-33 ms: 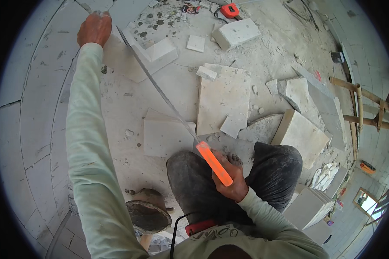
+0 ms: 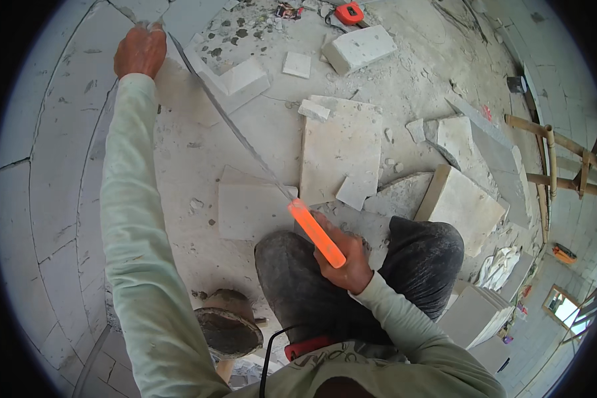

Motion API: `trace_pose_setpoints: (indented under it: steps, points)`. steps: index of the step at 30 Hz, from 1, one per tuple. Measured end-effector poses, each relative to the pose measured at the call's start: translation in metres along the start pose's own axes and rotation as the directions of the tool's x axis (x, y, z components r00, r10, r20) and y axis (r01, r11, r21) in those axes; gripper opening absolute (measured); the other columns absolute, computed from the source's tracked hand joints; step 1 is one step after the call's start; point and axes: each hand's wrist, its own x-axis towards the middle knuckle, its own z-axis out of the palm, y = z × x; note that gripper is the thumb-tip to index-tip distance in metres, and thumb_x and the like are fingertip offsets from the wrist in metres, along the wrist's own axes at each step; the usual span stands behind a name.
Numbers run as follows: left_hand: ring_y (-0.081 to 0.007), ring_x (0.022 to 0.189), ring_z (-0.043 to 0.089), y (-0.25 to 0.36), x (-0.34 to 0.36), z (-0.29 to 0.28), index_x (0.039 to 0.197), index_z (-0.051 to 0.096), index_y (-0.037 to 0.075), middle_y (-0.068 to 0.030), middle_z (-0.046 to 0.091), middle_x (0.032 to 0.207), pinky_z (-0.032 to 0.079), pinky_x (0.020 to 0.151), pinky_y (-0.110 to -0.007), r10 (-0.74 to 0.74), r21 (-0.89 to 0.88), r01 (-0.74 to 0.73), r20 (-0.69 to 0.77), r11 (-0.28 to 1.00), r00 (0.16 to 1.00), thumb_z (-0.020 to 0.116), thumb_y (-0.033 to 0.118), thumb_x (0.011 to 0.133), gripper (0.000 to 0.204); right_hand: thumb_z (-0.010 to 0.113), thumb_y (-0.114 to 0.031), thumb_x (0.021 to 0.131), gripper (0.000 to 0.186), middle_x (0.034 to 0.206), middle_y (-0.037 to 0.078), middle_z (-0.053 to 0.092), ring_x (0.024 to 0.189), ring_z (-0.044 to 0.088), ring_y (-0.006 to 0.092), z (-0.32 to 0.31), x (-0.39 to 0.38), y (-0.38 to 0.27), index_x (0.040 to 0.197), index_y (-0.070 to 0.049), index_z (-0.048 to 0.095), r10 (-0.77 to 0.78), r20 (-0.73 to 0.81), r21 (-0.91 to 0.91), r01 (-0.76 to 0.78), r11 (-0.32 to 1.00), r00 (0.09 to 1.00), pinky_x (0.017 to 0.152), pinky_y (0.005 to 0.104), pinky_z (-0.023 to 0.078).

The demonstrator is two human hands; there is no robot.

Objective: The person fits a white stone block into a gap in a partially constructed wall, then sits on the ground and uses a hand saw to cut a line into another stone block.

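Note:
My right hand is wrapped round the orange handle of a hand saw, above my knees. Its long thin saw blade slants away to the upper left and ends close to my left hand. That left hand is at the end of my outstretched arm, against the pale block wall. Its back faces me, with the fingers bent over at the far side; what they grip is hidden. An L-shaped pale block piece lies just right of the blade.
Cut block slabs and chips lie on the dusty floor ahead. An orange tape measure rests beyond a white block. A bucket of grey mortar stands by my left knee. Bamboo poles are at right.
My right hand and the saw have moved up and left, pushing the blade further along its line. My left hand has shifted slightly down and left.

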Motion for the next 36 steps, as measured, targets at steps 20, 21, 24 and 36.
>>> trace_pose_setpoints:
  steps: [20, 21, 24, 36]
  points:
    - [-0.035, 0.096, 0.062, 0.001, -0.065, -0.001, 0.096, 0.064, 0.004, -0.0201, 0.067, 0.096, 0.042, 0.091, -0.049, 0.072, -0.007, -0.075, -0.183, 0.997, 0.981, 0.051, 0.027, 0.088, 0.028, 0.058, 0.005, 0.076, 0.056, 0.082, 0.023, 0.064, 0.067, 0.066, 0.0261, 0.02, 0.03, -0.03, 0.131, 0.003, 0.048, 0.171, 0.002, 0.058, -0.171, 0.984, 0.985, 0.066, 0.0343, 0.052]
    - [-0.035, 0.096, 0.062, 0.0, -0.068, -0.005, 0.096, 0.064, 0.004, -0.0201, 0.067, 0.096, 0.042, 0.091, -0.049, 0.066, -0.005, -0.068, -0.181, 0.998, 0.981, 0.051, 0.027, 0.088, 0.028, 0.058, 0.006, 0.076, 0.059, 0.085, 0.023, 0.064, 0.07, 0.068, 0.0268, 0.012, -0.001, -0.034, 0.133, 0.002, 0.046, 0.177, 0.02, 0.079, -0.178, 0.981, 0.984, 0.067, 0.0351, 0.053]
    - [-0.035, 0.096, 0.062, 0.004, -0.069, -0.014, 0.095, 0.064, 0.003, -0.0197, 0.067, 0.095, 0.042, 0.091, -0.049, 0.085, 0.033, -0.081, -0.169, 0.996, 0.982, 0.051, 0.027, 0.087, 0.029, 0.056, 0.01, 0.075, 0.062, 0.09, 0.023, 0.065, 0.077, 0.07, 0.0288, -0.019, -0.047, -0.047, 0.135, 0.002, 0.044, 0.004, -0.025, 0.003, -0.004, 1.0, 1.0, 0.07, 0.0357, 0.054]
    - [-0.0385, 0.097, 0.062, 0.002, -0.055, -0.009, 0.103, 0.063, 0.005, -0.0202, 0.067, 0.1, 0.042, 0.092, -0.05, 0.067, 0.052, -0.059, -0.167, 0.997, 0.984, 0.046, 0.033, 0.09, 0.035, 0.061, 0.001, 0.073, 0.062, 0.077, 0.023, 0.064, 0.067, 0.064, 0.0396, -0.004, -0.036, -0.021, 0.133, 0.004, 0.045, 0.066, -0.054, 0.042, -0.064, 0.997, 0.996, 0.062, 0.0444, 0.053]
